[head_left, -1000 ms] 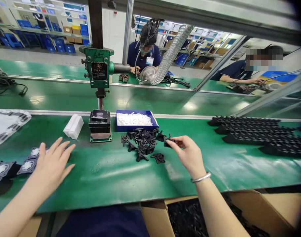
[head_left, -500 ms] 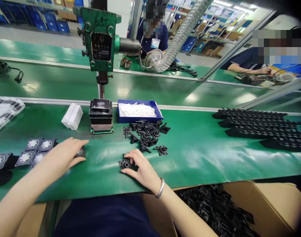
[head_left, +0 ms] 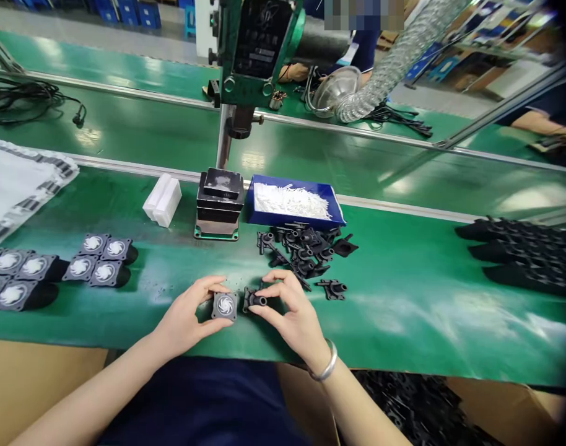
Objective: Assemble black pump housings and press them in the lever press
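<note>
The two hands have come together at the front edge of the bench (head_left: 404, 310). Half a second ago the left hand (head_left: 190, 316) was out over the rows of square pieces (head_left: 97, 263) on the left. Now it is drawn in and closed on one square piece (head_left: 225, 305), pinched by its edges with the white swirl facing up. The right hand (head_left: 290, 313), which a second ago was picking at the pile of black fittings (head_left: 301, 251), now holds one black fitting (head_left: 255, 300) between thumb and fingertips, low on the bench surface. The two parts sit just beside each other between the hands — close, though whether they touch cannot be told. So each hand has one part, and both parts are in front of the person's body. The pile, the blue tray (head_left: 332, 214) of white bits and the black fixture (head_left: 219, 201) under the press lie behind them, untouched.
</note>
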### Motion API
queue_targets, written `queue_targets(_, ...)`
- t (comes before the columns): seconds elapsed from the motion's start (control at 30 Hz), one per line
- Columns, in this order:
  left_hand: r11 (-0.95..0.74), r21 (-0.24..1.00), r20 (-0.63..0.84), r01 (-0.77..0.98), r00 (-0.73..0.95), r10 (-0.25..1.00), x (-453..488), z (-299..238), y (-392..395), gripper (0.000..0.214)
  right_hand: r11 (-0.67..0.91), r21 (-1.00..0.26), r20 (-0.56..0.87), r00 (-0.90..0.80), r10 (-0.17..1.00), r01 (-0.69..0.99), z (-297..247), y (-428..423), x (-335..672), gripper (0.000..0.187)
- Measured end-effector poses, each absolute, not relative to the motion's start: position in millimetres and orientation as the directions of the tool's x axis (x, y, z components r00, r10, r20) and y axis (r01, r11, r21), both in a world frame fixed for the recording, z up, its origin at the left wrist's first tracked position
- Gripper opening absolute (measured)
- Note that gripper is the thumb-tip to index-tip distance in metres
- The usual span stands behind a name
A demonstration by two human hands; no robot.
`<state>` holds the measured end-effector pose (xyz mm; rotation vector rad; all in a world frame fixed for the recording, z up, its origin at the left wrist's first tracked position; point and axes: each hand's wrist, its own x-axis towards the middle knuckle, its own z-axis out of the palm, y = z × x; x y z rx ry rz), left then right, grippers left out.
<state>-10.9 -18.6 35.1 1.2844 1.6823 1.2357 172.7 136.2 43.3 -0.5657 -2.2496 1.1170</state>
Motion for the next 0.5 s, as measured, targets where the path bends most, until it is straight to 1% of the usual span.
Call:
queue_targets(0.07,0.037,0.954,0.053,0.297,-0.287,0.957,-9,33,-19,0.059,0.569,-0.819,0.321,-0.767,0.556,0.070,57,130,164,0.015)
queue_targets(0.17,0.004,0.959,0.078,0.285,-0.274,0.959,-10,31,-18,0.058,0.568,-0.822,0.357,-0.813,0.460,-0.040,72,120,149,0.015)
queue_targets(0.23,-0.005,0.955,0.089,0.296,-0.271,0.958,-11,31,-18,0.057,0.597,-0.798,0.387,-0.827,0.407,-0.079,76,116,140,0.015)
queue_targets(0.37,-0.005,0.939,0.106,0.344,-0.275,0.955,-12,29,-18,0.056,0.670,-0.738,0.417,-0.839,0.350,-0.088,74,116,132,0.015)
queue_targets(0.5,0.005,0.921,0.108,0.389,-0.269,0.957,-12,28,-18,0.056,0.684,-0.723,0.412,-0.852,0.323,-0.091,72,118,132,0.015)
